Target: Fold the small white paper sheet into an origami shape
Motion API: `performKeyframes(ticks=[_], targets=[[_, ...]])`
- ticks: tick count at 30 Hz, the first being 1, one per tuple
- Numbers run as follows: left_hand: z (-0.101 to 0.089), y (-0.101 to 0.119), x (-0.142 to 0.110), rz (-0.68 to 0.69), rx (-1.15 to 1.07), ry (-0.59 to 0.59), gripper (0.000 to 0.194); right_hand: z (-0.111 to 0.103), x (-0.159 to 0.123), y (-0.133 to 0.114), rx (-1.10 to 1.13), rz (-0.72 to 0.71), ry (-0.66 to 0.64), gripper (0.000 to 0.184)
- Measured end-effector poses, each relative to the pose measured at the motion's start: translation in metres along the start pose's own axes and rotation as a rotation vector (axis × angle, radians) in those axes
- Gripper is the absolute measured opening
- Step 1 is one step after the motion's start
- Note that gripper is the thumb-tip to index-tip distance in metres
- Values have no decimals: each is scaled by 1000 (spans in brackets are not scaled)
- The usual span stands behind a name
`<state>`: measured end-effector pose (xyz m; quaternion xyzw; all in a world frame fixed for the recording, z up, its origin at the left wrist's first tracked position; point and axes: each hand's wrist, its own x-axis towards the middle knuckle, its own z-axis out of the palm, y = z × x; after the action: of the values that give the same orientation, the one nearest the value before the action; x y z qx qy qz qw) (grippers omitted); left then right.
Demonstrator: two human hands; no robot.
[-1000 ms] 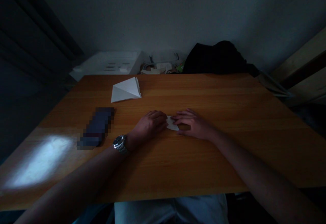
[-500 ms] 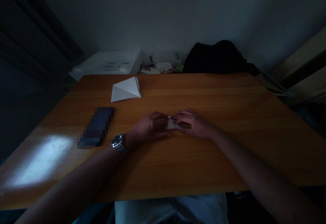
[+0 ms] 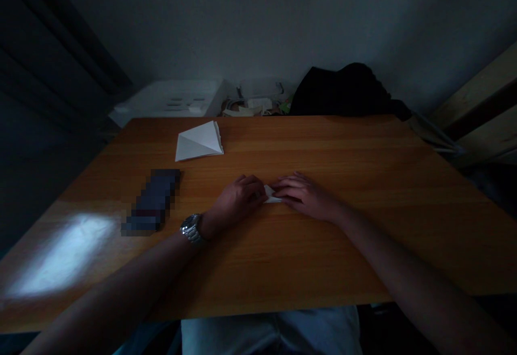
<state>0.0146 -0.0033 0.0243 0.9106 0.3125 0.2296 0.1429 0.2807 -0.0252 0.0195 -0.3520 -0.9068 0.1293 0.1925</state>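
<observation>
Both my hands rest at the middle of the wooden table. Between them lies a small folded white paper, mostly covered by my fingers. My left hand, with a metal watch on its wrist, is curled with fingertips pressed on the paper's left end. My right hand lies over the paper's right end, fingers bent and pinching it. A second, larger folded white paper lies apart on the table at the far left.
A dark, blurred-out flat object lies on the table left of my left hand. Behind the table stand a white box, some clutter and a black bag. A patch of light falls on the table's near left corner.
My fingers have closed in over the small paper, so less of it shows now. The hands stay in nearly the same place.
</observation>
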Motion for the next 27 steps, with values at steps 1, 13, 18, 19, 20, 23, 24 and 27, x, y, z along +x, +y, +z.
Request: performKeyframes(ticks=[1, 13, 18, 19, 20, 23, 24, 27], targets=[[1, 0, 0, -19, -10, 6, 12, 1, 0, 0, -5, -1, 9, 25], [6, 0, -1, -36, -14, 28, 12, 4, 4, 2, 61, 10, 50, 18], [1, 1, -2, 136, 5, -15, 19, 4, 1, 9, 84, -10, 80, 17], [0, 1, -2, 168, 14, -34, 22, 3, 0, 11, 87, -2, 94, 17], [-2, 1, -3, 193, 29, -54, 25, 2, -1, 13, 87, 8, 112, 17], [-3, 3, -5, 237, 87, -98, 31, 0, -3, 18, 61, 27, 153, 17], [-2, 4, -6, 245, 98, -110, 34, 0, -3, 19, 48, 32, 165, 17], [1, 8, -7, 258, 80, -147, 42, -1, -4, 22, 25, 51, 190, 17]])
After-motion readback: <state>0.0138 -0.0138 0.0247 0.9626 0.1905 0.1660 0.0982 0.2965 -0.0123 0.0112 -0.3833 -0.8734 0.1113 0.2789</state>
